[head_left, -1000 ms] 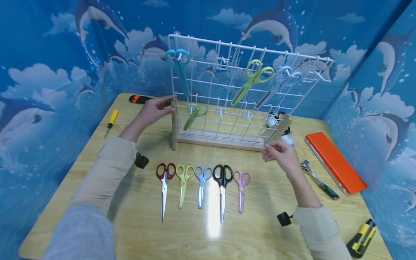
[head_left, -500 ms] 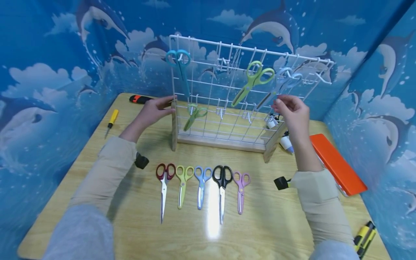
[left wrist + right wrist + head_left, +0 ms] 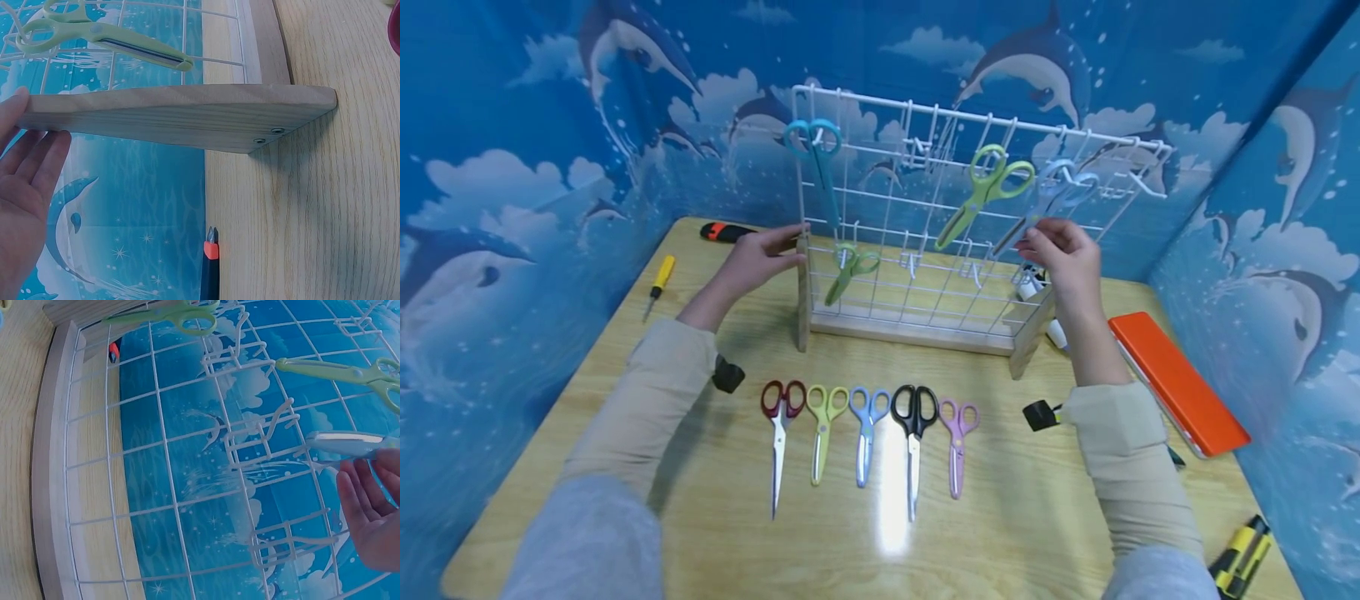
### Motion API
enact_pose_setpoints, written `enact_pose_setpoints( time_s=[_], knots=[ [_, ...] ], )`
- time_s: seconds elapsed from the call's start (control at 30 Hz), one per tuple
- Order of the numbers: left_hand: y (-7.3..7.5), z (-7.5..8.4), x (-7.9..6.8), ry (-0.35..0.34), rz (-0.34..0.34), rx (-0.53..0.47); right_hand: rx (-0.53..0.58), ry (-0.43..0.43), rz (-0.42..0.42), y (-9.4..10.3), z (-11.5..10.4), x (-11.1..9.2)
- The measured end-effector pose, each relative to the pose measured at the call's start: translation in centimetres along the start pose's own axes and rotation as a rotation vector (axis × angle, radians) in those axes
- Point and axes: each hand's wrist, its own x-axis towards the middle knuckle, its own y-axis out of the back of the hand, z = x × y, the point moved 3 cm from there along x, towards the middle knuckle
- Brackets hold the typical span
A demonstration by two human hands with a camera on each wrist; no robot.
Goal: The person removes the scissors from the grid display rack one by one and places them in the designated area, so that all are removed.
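A white wire rack [image 3: 925, 198] with wooden ends stands on the table. My left hand [image 3: 758, 262] grips its left wooden upright [image 3: 156, 115], thumb on one side and fingers on the other. At the rack's upper right, my right hand [image 3: 1067, 254] pinches the blades of the hanging light blue scissors [image 3: 344, 444]; their handles are still at the hook. Beside them hang green scissors [image 3: 983, 196]. Teal scissors [image 3: 820, 162] and small green scissors [image 3: 850, 271] hang at the left.
In front lie red-handled [image 3: 781, 437], yellow-green [image 3: 822, 433], light blue [image 3: 867, 433], black-handled [image 3: 913, 442] and pink [image 3: 957, 442] scissors in a row. An orange case [image 3: 1180, 383] and yellow-black cutters [image 3: 1240, 558] lie right; a yellow screwdriver [image 3: 661, 279] lies left.
My right hand has risen from beside the rack's right foot to the hanging light blue scissors, then shifted slightly left onto their blades. The left hand stays at the upright.
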Motion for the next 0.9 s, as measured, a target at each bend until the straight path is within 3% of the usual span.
enact_pose_setpoints(
  time_s=[0.1,0.3,0.37,0.57,0.63,0.9],
  knots=[
    [0.0,0.1,0.0,-0.002,0.001,-0.011,0.024,-0.037,-0.021,-0.3,-0.6,-0.2],
    [0.0,0.3,-0.1,0.008,-0.007,-0.007,0.073,-0.138,-0.054,-2.8,-5.0,-2.7],
    [0.0,0.7,-0.3,0.013,-0.008,-0.001,0.033,-0.108,-0.051,-3.5,-6.3,-3.7],
    [0.0,2.0,-1.1,0.012,0.000,-0.004,0.089,-0.017,-0.081,-5.9,-11.5,-7.6],
    [0.0,1.9,-1.0,0.011,-0.001,-0.013,0.126,-0.005,-0.095,-5.8,-12.2,-8.3],
    [0.0,-0.1,0.1,0.006,0.003,0.005,0.028,-0.006,-0.143,-4.7,-13.1,-11.3]
  ],
)
